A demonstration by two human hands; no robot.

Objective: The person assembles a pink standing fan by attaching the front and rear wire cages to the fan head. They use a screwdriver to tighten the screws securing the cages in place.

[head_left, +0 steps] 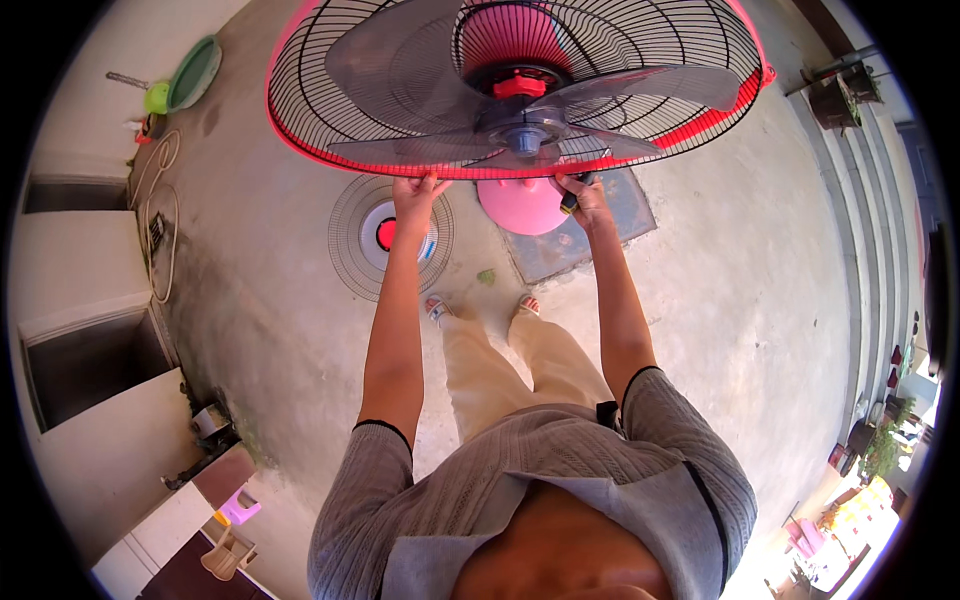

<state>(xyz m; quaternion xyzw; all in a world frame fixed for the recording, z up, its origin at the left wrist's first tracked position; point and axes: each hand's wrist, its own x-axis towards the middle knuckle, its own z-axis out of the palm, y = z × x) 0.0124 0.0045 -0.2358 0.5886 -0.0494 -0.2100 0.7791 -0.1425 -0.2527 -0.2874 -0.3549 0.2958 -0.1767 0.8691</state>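
A standing fan [527, 142] fills the upper middle, its front uncovered. Grey see-through blades [400, 70] sit inside the black wire rear guard [640, 30] with its pink-red rim. My left hand [413, 205] grips the lower rim, fingers curled over it. My right hand [590, 200] is closed at the same rim, farther right, around a tool with a black-and-yellow handle [570, 202]; it looks like a screwdriver, partly hidden by the fingers. Below the rim shows the fan's round pink base [530, 210]. The round wire front guard [345, 260] with a red centre lies on the floor, left of the base.
A dark square slab [600, 235] lies under the base. At left, a hose [173, 230] and a green basin [195, 73] stand along the wall. Steps [850, 230] run down the right side, with plant pots [833, 103] above. A small purple stool [240, 507] is lower left.
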